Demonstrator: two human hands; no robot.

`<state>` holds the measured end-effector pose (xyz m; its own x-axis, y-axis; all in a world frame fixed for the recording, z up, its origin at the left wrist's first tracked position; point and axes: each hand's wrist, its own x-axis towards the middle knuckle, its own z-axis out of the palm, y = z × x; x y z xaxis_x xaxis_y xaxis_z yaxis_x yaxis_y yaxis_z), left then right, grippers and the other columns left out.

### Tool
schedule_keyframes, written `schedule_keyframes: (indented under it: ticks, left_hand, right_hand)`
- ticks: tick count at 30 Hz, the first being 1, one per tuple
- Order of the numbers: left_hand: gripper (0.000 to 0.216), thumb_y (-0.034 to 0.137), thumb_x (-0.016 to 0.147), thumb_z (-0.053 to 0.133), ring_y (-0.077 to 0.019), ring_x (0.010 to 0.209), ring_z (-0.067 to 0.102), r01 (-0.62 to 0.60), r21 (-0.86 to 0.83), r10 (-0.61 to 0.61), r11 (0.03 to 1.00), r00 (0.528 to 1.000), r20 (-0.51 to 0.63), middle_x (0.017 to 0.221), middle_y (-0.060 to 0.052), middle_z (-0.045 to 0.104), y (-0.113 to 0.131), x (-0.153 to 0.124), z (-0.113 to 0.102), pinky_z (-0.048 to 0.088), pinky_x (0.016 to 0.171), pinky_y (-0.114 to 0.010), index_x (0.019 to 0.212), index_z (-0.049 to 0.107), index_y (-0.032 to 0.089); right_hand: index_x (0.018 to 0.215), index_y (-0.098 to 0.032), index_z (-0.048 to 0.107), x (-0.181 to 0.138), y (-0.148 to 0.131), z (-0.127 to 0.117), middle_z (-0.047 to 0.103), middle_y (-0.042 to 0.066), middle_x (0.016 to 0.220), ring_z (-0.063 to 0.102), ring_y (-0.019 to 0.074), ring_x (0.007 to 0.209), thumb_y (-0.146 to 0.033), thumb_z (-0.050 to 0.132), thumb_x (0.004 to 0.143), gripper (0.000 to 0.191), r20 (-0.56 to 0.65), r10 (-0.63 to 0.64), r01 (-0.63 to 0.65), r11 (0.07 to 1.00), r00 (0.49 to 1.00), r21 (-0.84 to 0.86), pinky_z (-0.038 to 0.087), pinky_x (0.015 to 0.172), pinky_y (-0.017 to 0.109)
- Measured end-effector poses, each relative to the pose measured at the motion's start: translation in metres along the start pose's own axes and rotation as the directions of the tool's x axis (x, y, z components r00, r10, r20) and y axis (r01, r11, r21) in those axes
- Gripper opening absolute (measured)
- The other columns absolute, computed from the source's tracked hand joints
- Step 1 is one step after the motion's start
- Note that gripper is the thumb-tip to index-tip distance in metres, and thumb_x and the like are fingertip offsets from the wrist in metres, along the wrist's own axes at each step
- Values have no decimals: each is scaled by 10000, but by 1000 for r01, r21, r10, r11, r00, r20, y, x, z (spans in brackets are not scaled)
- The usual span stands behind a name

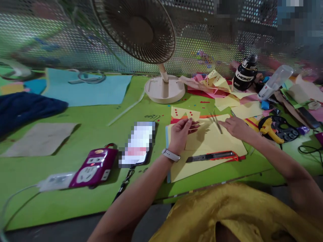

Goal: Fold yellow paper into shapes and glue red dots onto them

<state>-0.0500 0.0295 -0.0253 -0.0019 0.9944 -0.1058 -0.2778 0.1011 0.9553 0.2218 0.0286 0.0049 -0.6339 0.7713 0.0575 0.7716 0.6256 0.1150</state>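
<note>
My left hand [181, 132], with a white watch band at the wrist, pinches the lower edge of a piece of yellow paper [182, 112] with small red dots and a notch cut in it. At the fingertips of my right hand [237, 127] is a thin two-pronged metal tool [216, 122], blurred, its exact kind unclear. Both hands are over a stack of yellow sheets [209, 139], with red and blue sheets showing at its edges. An orange and black utility knife [213, 156] lies across the stack near its front.
Left of the stack lie a phone [138, 144] and a purple device [94, 166] with a white plug and cord. A fan [165, 89] stands behind. Paper scraps [212, 84], a black bottle [245, 74], a clear bottle [276, 82] and a black-and-yellow tool [279, 129] crowd the right.
</note>
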Motion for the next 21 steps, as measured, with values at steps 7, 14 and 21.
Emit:
schedule_keyframes:
  ticks: [7, 14, 21]
  left_hand:
    - [401, 535, 772, 785, -204, 833, 770, -9, 50, 9, 999, 1000, -9, 954, -101, 787, 1, -2, 0, 639, 729, -318, 912, 688, 172]
    - [422, 536, 742, 808, -187, 793, 765, -2, 40, 2, 999, 1000, -7, 915, -85, 786, -1, -1, -1, 633, 707, -300, 900, 686, 163]
    - [400, 548, 750, 795, -200, 812, 766, -1, 24, 1, 1000, 1000, 2, 930, -91, 793, 2, -3, 4, 637, 702, -310, 868, 678, 184]
  right_hand:
    - [1275, -181, 688, -81, 4, -28, 741, 129, 1053, 664, 256, 954, -148, 445, 980, 384, -123, 245, -242, 969, 962, 41, 505, 864, 392]
    - [1355, -101, 601, -162, 35, -55, 691, 224, 1175, 666, 342, 1012, -294, 607, 880, 513, 43, 776, -762, 627, 630, -160, 498, 793, 415]
    - [1289, -155, 613, -175, 43, -29, 696, 210, 1115, 675, 370, 981, -286, 581, 838, 470, 75, 744, -718, 662, 664, -216, 530, 790, 445]
